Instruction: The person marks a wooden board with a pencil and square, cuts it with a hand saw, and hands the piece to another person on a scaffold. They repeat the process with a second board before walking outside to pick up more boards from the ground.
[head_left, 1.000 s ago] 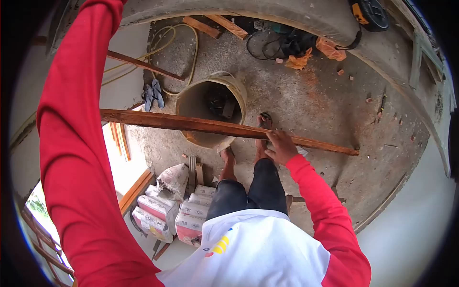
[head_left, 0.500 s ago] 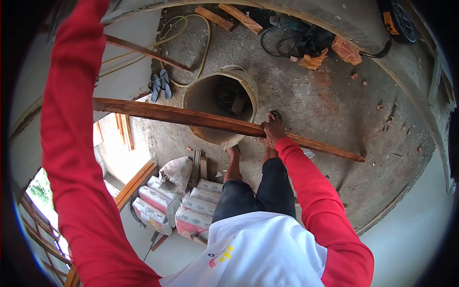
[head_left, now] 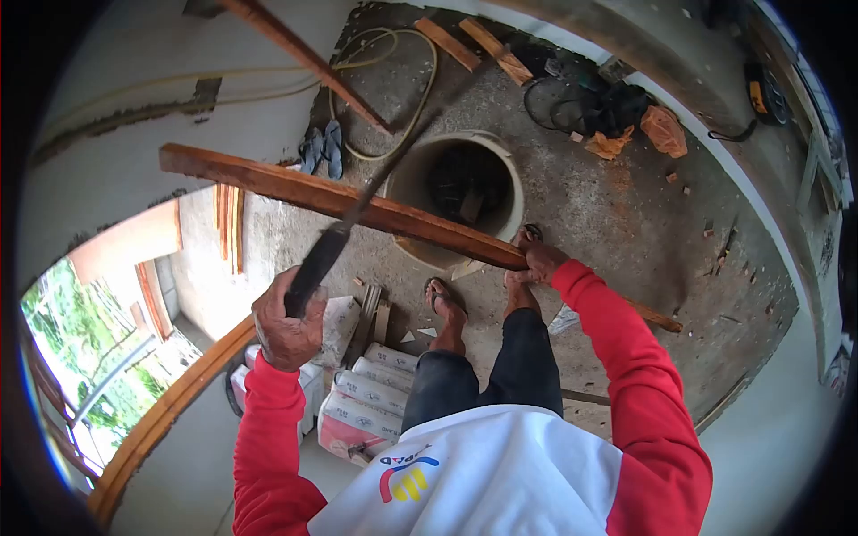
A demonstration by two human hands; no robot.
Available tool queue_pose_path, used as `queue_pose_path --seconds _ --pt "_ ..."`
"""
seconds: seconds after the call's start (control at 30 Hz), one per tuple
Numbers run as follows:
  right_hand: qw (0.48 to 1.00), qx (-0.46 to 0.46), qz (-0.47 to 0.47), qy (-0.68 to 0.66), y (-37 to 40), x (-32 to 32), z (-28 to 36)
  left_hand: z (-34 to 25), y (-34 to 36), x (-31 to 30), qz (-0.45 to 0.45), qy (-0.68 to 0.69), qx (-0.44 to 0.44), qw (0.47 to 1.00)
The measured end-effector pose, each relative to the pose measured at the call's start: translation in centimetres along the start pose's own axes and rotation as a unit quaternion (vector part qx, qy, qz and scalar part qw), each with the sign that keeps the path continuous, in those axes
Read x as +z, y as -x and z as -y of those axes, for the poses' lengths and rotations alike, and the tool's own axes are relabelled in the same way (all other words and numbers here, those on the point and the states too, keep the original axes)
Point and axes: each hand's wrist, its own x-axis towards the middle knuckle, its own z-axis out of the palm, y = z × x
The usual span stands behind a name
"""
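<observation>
My left hand (head_left: 290, 320), raised at the left, is wrapped around the black handle of a machete (head_left: 323, 261). Its long dark blade, smeared by motion, points up and to the right, crossing over the wooden beam (head_left: 259, 186) in this view. At the right, my right hand (head_left: 541, 259) grips that reddish-brown beam. The beam slants from the upper left down to the right, passing in front of a large round tub (head_left: 509, 196), and its far end shows beyond my right forearm.
White printed packages (head_left: 366, 402) are stacked beside my left leg. Slippers (head_left: 323, 150), a yellow hose (head_left: 433, 85) and wood offcuts (head_left: 496, 52) lie on the concrete floor. Black cables and orange plastic (head_left: 663, 132) sit at the upper right. A window opening (head_left: 98, 330) is at left.
My left arm has come down from overhead, bringing the machete into view over the beam. The beam's left end has shifted and tilted upward; my right hand still grips it.
</observation>
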Motion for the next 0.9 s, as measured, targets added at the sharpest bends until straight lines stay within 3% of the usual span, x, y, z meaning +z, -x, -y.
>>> queue_pose_path --seconds 0.17,0.2,0.27,0.47,0.6,0.7,0.73,0.9 --pt "0.995 0.033 0.067 0.059 0.7 -4.3 9.7 5.4 7.5 -3.3 -0.040 -0.043 -0.100 0.993" --pt "0.994 0.049 0.056 0.080 0.2 -4.6 11.3 6.2 9.5 -3.3 -0.078 -0.060 -0.108 0.989" --pt "0.989 0.080 0.037 0.114 -0.5 -4.3 13.8 8.1 13.3 -3.5 -0.069 -0.038 -0.143 0.987" --pt "0.960 0.041 -0.038 0.274 -6.0 -2.7 17.9 12.2 21.6 -1.2 -0.081 0.051 -0.266 0.959" --pt "0.940 0.040 -0.024 0.339 -10.1 -3.0 20.5 13.3 23.6 1.5 -0.076 0.075 -0.338 0.935" --pt "0.934 0.051 0.010 0.353 -12.9 -3.6 21.4 13.8 24.2 3.9 -0.077 0.172 -0.387 0.903" --pt "0.932 0.045 0.003 0.360 -13.6 -3.5 20.8 13.6 24.2 4.4 -0.091 0.140 -0.345 0.924" --pt "0.926 0.042 0.008 0.374 -15.9 -5.2 19.6 12.2 23.9 9.1 -0.101 0.186 -0.357 0.910"
